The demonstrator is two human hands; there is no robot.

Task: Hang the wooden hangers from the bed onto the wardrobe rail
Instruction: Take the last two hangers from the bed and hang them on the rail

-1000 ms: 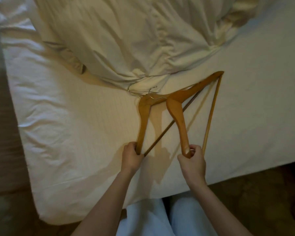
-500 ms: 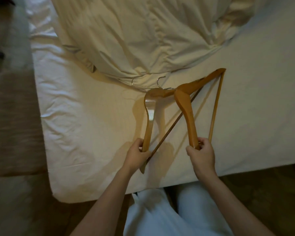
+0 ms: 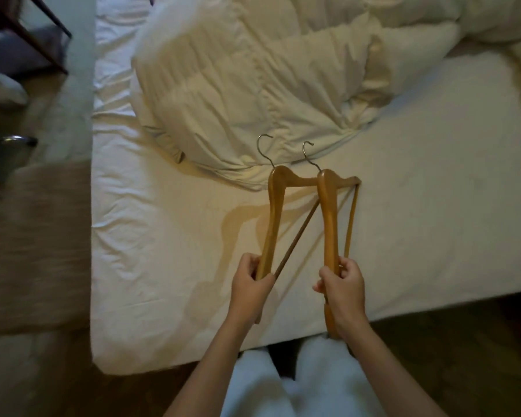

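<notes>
Head view, the only one: you've got two wooden hangers, both on the near side of the crumpled duvet [image 3: 253,85] with their metal hooks pointing at it. Left hand [image 3: 250,281] is curled round the near arm tip of the left hanger [image 3: 272,218], pinching the wood where the dark trouser bar [image 3: 295,239] meets it. Right hand [image 3: 342,284] is wrapped round the lower arm of the right hanger [image 3: 328,218], and the arm's tip pokes out below the wrist. The left hanger's far arm runs behind the right hanger, so the two overlap just short of the duvet; I can't tell if they touch. Shadows sit offset on the bed [image 3: 163,236] sheet, so they look lifted off it, not lying flat. Handling, as a guess: rigid wood, light, won't flex, and the glossy finish may slip in a loose pinch. Held by an arm tip, each hanger will want to swing with the hook end sagging. Shift your hold up to the neck under each hook [image 3: 265,149] and the hook is easier to aim. The hooks are thin wire and can snag duvet fabric or each other, so keep them apart. No wardrobe rail in view; nothing hung yet.
</notes>
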